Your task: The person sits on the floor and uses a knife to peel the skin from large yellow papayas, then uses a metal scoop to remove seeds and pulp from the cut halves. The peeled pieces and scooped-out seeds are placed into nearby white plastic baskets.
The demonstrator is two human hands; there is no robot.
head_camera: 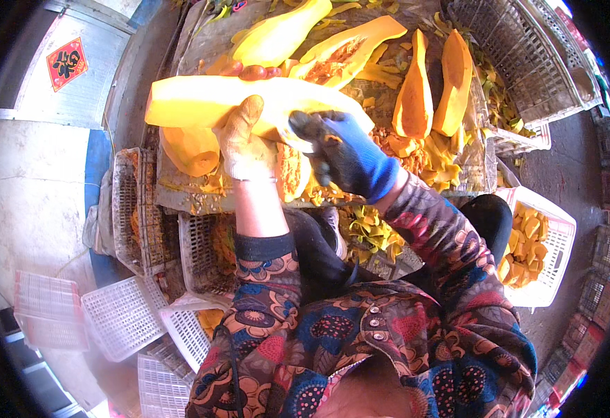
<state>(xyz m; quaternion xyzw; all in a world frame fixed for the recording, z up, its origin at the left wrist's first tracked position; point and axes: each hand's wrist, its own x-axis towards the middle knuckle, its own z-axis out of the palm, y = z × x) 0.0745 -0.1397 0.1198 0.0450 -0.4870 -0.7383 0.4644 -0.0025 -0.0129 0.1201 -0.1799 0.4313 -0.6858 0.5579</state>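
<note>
My left hand (247, 138), in a pale, stained glove, grips a long peeled butternut-type squash (200, 102) with the thumb on the near side and fingertips over the far side. The squash lies crosswise above the worktable. My right hand (344, 151), in a blue glove with a dark coated palm, is closed around a tool at the squash's near right side. Only a shiny bit of its blade (300, 142) shows; the handle is hidden in the fist. Under the held squash are another peeled squash (192, 151) and a cut piece with seedy pulp (290, 170).
Several peeled squashes, one a halved squash (331, 60), lie on the worktable (179, 190) among peelings (443, 164). A white crate (561, 261) of squash chunks stands at right. Dirty crates (127, 209) flank the table at left; a large crate (524, 57) leans at upper right.
</note>
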